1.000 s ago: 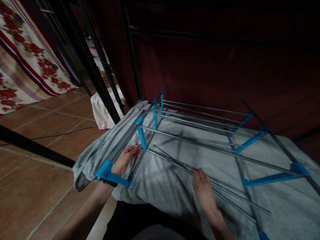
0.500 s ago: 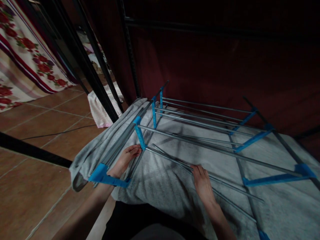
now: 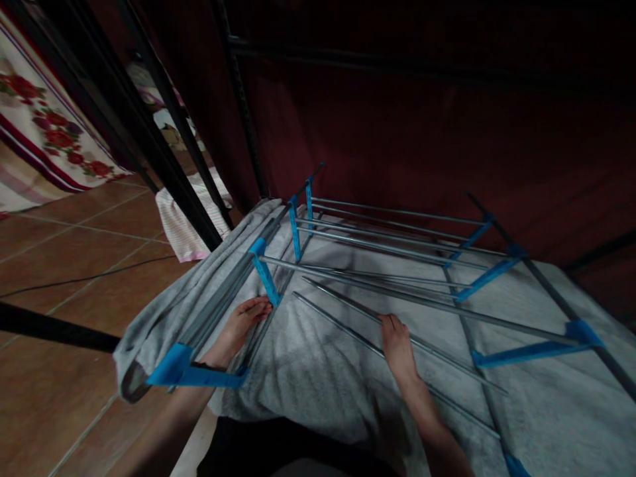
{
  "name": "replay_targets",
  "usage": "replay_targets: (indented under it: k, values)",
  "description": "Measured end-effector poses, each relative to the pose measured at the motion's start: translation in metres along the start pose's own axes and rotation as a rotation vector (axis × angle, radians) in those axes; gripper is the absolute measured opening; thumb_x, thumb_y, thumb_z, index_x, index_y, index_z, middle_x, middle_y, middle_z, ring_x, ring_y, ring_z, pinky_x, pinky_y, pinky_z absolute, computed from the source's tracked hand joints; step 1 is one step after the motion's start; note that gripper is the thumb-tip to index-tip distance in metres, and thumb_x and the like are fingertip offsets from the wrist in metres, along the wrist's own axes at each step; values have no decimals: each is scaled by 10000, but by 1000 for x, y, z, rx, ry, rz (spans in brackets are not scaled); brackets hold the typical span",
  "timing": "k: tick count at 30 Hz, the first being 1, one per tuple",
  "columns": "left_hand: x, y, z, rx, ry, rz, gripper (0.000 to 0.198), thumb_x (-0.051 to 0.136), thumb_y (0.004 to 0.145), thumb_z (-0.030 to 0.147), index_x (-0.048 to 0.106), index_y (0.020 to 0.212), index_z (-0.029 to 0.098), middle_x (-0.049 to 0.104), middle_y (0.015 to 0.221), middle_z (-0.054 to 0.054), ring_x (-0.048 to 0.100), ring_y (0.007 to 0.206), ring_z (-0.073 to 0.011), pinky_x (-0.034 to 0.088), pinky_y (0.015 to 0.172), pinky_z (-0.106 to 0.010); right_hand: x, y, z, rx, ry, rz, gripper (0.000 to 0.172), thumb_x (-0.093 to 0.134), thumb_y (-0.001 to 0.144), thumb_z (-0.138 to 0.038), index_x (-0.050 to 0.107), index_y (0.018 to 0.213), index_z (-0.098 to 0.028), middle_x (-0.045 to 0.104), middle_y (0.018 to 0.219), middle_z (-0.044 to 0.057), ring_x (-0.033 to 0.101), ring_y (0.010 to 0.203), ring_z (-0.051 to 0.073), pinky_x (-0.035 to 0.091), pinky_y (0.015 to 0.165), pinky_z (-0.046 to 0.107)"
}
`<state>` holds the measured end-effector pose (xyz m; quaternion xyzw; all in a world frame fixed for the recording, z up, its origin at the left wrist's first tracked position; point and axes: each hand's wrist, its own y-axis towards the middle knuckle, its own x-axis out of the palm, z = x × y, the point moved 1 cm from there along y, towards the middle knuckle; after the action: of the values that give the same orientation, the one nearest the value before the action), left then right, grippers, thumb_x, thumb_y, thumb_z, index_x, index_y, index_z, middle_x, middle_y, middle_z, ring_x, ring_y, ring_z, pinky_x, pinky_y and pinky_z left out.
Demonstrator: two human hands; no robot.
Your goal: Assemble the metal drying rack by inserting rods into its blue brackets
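A rack frame of grey metal tubes joined by blue plastic brackets lies on a grey blanket (image 3: 338, 371). At the left side, my left hand (image 3: 243, 321) has its fingers closed at the lower end of one upright blue bracket (image 3: 267, 281); the fingertips are partly hidden behind it. My right hand (image 3: 396, 339) grips a loose metal tube (image 3: 350, 303) near its middle. That tube's left end is free, apart from the bracket. A second loose tube (image 3: 330, 322) lies on the blanket and passes under my right hand and forearm.
More tubes (image 3: 387, 242) span the rack's far part between blue brackets. A blue end bracket (image 3: 193, 371) sits by my left forearm. Black metal posts (image 3: 163, 165) and a striped cloth (image 3: 181, 225) are at the left, above a tiled floor (image 3: 79, 265). A dark red curtain (image 3: 377, 132) hangs behind.
The left end of the held tube has come away from the blue bracket's lower end, moving right and away from me. My left hand stays at the bracket. The view has shifted slightly.
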<state>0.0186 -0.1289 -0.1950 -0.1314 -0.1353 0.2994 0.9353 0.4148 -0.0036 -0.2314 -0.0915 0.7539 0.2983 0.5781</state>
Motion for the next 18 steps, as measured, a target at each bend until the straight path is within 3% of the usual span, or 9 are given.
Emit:
replay_targets:
  k: [5,9,13,18]
  values:
    - [-1,2,-1,-18,-3,4,475,934,547,402,772,915,150,767,884,-89,690,831,-190,528,760,-267,8,16,-4,-20,70,48,429,324,947,-61,634,1210,-199,671,1119,122,618,1036,271,478,898,431]
    - [0,0,0,-20,4,-4,492,930,564,420,771,936,140,764,904,-94,689,838,-187,528,776,-265,4,0,-17,-27,122,52,340,379,989,-123,604,1236,-184,651,1187,134,596,1104,271,474,940,429]
    - [3,-1,1,-2,4,-1,452,912,597,407,761,932,144,758,897,-84,686,825,-180,527,779,-268,2,-23,-38,-70,137,-54,265,438,1002,-172,598,1211,-198,644,1126,112,603,1040,262,493,908,421]
    - [6,2,2,17,34,3,421,894,606,382,741,915,140,753,870,-88,686,801,-192,528,763,-291,4,-24,-54,-77,113,-49,220,410,989,-132,597,1070,-217,636,1011,86,605,937,249,506,878,421]
